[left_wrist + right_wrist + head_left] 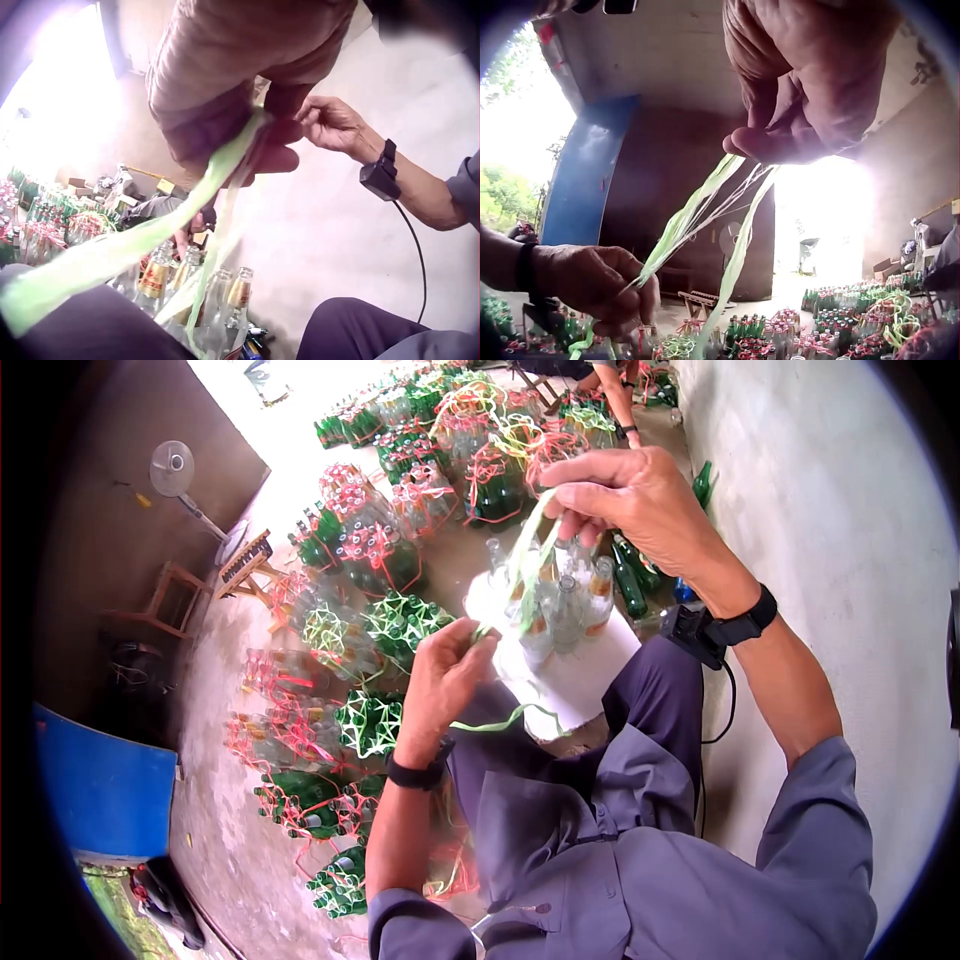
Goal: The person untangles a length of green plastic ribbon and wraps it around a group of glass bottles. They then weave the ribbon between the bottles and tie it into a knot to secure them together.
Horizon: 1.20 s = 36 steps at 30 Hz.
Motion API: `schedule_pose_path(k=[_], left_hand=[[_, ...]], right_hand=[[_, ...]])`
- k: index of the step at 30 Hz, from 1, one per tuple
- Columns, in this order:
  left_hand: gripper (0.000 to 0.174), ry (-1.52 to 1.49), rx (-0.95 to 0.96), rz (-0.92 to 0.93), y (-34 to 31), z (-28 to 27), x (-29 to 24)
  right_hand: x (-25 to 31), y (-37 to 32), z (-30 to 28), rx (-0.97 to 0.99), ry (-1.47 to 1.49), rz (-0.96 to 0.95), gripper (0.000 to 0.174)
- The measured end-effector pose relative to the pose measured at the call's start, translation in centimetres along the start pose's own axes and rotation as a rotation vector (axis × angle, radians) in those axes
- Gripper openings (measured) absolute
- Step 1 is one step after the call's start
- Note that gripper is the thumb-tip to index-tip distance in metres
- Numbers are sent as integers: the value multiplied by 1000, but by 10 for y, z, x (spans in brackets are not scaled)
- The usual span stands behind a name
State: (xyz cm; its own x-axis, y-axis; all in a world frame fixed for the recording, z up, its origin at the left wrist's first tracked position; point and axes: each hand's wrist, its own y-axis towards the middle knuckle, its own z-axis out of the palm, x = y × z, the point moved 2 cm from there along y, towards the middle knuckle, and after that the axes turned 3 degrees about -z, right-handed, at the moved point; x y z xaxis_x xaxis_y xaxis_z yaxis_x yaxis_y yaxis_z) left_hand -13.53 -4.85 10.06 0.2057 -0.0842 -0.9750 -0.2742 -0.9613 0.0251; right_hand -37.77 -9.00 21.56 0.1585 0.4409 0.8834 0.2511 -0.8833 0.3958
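Pinching green strip between fingertips of left hand and right hand near clear bottles; looks unfinished, strip loose.

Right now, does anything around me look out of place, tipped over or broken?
Loose green bottles by the pale wall look odd: untied and seemingly tipped, while most others are bundled with red or green strips. I see no breakage or spill.

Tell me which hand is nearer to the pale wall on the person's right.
Right. The right hand is on the wall's side, not touching it; the left hand is farther from it, over by the left leg.
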Motion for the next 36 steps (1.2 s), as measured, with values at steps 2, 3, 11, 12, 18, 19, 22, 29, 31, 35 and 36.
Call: schedule_pose_path(k=[2,3,11,12,18,19,22,29,31,35,36], left_hand=[[22,-24,27,-44,-2,-18,6],[24,-35,6,-50,-4,-26,10],[20,-295,-68,-57,-20,-54,-21],[19,-282,-84,-46,-24,-55,-32],[25,-336,-67,80,-30,-62,-58],[25,-306,-77,94,-29,-62,-57],[25,-306,-93,79,-31,-55,-58],[26,-336,-99,68,-29,-48,-55],[24,-313,-95,82,-28,-52,-49],[21,-333,-105,100,-30,-58,-37],[21,-343,-116,95,-31,-60,-36]], right_hand=[[-7,0,-9,-73,6,-8,26],[-11,0,-14,-97,7,3,26],[-49,-11,-26,-142,215,222,22],[-56,-16,-22,-124,272,243,24],[-108,-54,31,-71,55,478,32],[-120,-61,40,-69,59,478,32],[-142,-90,68,145,24,580,29],[-122,-106,153,319,245,453,33],[-119,-98,168,247,296,413,41],[-121,-97,186,349,292,429,29],[-123,-98,187,353,292,428,29]])
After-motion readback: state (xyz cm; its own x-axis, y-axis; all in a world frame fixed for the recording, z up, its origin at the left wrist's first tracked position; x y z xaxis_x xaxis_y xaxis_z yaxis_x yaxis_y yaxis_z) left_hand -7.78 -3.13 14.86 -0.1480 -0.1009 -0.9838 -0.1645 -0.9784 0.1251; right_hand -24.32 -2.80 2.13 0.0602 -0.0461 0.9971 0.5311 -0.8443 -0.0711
